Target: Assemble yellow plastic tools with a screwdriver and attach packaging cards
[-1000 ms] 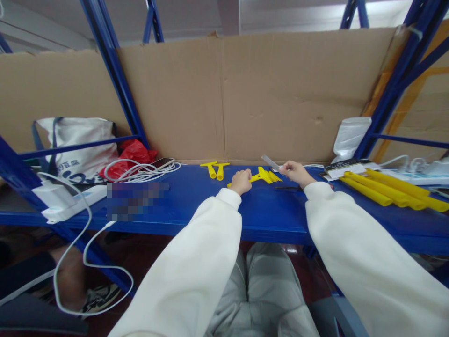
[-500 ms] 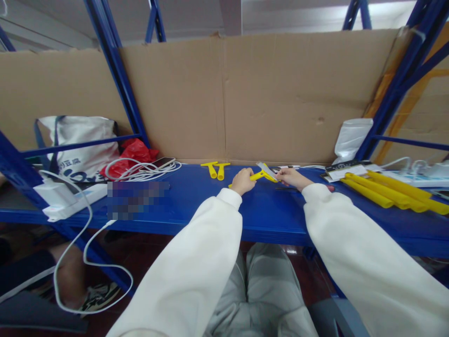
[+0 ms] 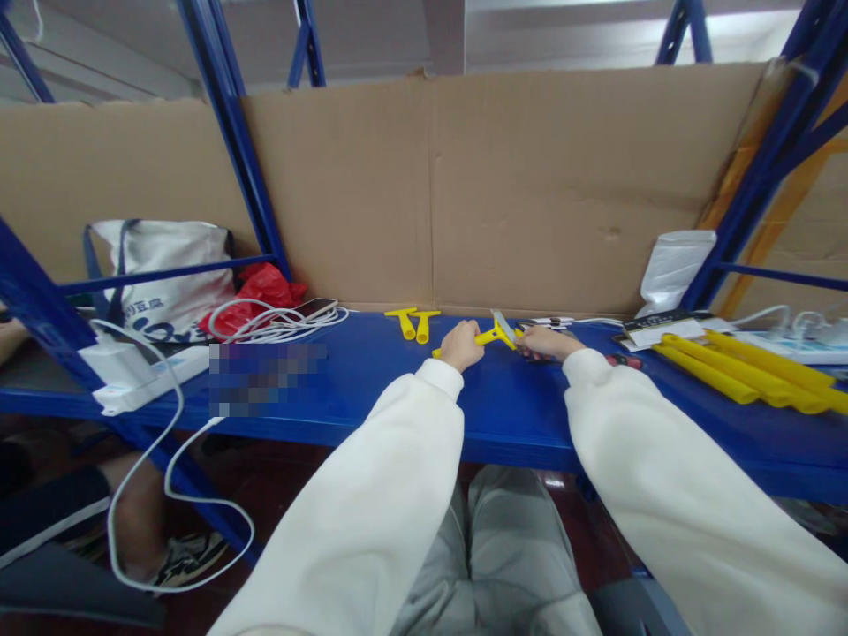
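Observation:
My left hand (image 3: 462, 346) is wrapped round the handle of a yellow scraper (image 3: 488, 336), whose T-shaped head points right and carries a pale metal blade (image 3: 504, 328). Close against the right end of that head is my right hand (image 3: 548, 343), its fingers closed together. Something dark shows under those fingers, too small to make out. A red-and-black handle (image 3: 624, 360) lies on the blue shelf just right of that wrist. Behind my left hand, two more yellow scraper pieces (image 3: 422, 327) rest side by side.
Several long yellow tubes (image 3: 742, 375) lie at the right, by papers (image 3: 669, 330) and a white pouch (image 3: 677, 269). At the left are coiled white cables (image 3: 284, 325), a power strip (image 3: 155, 378) and a cloth bag (image 3: 159, 256). Cardboard (image 3: 530, 194) walls the back.
My right hand has shifted slightly lower at the scraper's head, and something dark now shows under its fingers. The scraper's head has turned a little. The whole view has moved slightly.

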Action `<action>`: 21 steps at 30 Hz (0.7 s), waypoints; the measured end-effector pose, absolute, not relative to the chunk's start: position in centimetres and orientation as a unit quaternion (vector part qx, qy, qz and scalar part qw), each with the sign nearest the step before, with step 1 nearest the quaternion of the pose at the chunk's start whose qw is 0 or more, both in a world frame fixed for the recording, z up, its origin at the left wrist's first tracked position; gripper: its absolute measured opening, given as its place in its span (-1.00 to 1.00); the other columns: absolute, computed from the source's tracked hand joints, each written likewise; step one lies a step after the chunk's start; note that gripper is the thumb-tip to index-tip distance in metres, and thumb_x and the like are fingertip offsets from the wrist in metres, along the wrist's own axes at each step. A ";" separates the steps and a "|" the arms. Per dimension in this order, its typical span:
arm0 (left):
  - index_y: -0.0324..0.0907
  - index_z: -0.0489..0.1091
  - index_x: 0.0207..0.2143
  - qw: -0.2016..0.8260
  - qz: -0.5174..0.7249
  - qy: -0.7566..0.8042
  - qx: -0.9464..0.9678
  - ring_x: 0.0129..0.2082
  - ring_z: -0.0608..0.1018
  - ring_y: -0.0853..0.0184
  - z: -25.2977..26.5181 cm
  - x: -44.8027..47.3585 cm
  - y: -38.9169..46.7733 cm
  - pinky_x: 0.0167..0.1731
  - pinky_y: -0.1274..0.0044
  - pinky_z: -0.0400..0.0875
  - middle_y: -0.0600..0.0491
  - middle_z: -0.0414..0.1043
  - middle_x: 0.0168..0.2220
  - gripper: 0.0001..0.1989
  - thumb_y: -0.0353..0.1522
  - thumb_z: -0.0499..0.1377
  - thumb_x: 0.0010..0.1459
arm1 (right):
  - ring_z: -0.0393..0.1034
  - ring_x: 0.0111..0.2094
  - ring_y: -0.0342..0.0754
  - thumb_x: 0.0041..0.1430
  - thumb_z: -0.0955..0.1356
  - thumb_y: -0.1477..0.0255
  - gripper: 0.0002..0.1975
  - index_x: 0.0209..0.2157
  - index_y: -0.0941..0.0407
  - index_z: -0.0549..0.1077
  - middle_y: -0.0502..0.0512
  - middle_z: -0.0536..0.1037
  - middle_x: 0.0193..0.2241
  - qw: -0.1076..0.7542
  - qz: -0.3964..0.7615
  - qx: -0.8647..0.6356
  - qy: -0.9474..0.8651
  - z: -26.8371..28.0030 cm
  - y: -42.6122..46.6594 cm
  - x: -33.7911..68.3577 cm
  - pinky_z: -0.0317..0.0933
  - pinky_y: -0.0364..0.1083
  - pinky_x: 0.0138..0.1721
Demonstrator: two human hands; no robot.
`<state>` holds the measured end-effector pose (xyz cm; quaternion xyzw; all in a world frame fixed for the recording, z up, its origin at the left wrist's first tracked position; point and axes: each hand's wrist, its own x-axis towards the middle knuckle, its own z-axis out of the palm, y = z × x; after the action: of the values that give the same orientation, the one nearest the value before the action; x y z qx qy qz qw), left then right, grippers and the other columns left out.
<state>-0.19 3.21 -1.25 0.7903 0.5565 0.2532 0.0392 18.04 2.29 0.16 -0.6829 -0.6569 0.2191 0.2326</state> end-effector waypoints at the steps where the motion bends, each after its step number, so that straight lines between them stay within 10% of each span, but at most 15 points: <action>1: -0.12 0.40 -0.18 0.038 0.253 0.555 0.791 -0.08 0.51 0.23 -1.3 -0.2 3.2 -0.15 0.48 0.37 -0.03 0.44 -0.07 -0.79 -0.40 0.20 0.08 | 0.07 -0.75 -0.25 0.12 0.31 0.46 -0.70 -0.67 0.15 0.30 0.00 0.30 -0.75 0.235 0.215 -0.684 -0.656 0.1 2.2 18.0 -0.09 -0.20 -0.70; 21: -0.14 0.36 -0.21 0.053 0.290 0.529 0.796 -0.10 0.49 0.24 -1.2 -0.1 3.1 -0.15 0.48 0.33 -0.02 0.43 -0.08 -0.81 -0.40 0.20 0.08 | 0.11 -0.71 -0.26 0.13 0.27 0.57 -0.82 -0.54 0.16 0.32 -0.08 0.28 -0.72 0.390 0.276 -0.663 -0.576 0.0 1.6 17.9 -0.08 -0.22 -0.67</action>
<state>-0.10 3.06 -1.19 0.7957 0.5289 0.2903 0.0531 17.88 1.56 0.02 -0.6633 -0.5759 0.2761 0.3900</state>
